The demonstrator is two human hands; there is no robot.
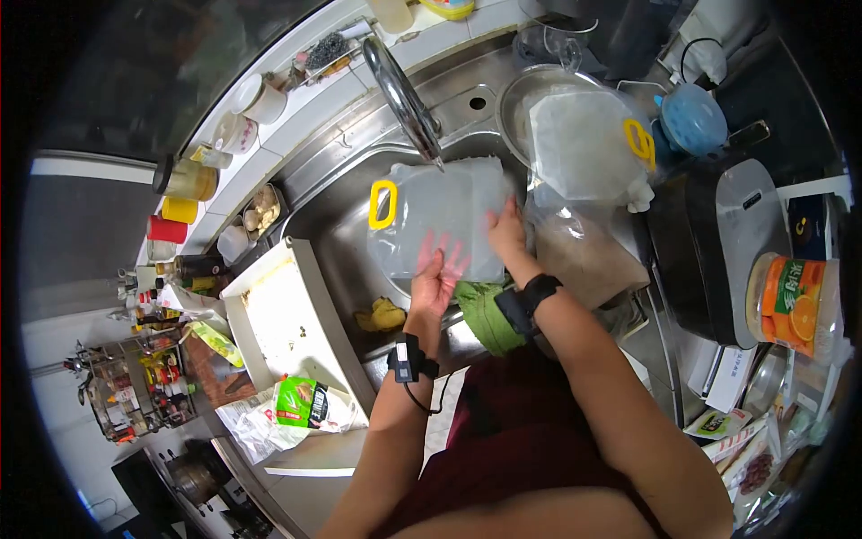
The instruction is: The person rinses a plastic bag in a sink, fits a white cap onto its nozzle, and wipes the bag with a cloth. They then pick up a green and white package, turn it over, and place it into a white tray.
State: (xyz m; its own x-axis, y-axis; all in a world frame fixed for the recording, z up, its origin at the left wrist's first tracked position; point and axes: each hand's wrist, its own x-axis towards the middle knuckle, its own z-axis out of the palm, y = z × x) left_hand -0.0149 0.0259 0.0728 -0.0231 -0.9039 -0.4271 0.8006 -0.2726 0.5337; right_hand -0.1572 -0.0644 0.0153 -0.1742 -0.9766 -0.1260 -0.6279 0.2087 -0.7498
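Observation:
A translucent plastic water bag (449, 211) with a yellow handle is held over the sink, below the tap. My left hand (434, 283) grips its near edge, and the spread fingers show through the plastic from underneath. At the bag's right edge, my right hand (507, 235) holds on with its fingers curled; part of that grip is hidden. A second translucent bag (575, 144), with a yellow handle and a white spout, lies to the right on a round metal basin (514, 108).
The chrome tap (400, 90) arches over the sink (314, 211). A green cloth (489, 319) hangs at the sink's front edge, and a yellow cloth (383, 314) lies inside. A white tray (310, 305) stands left. A black bin-like container (700, 242) stands right.

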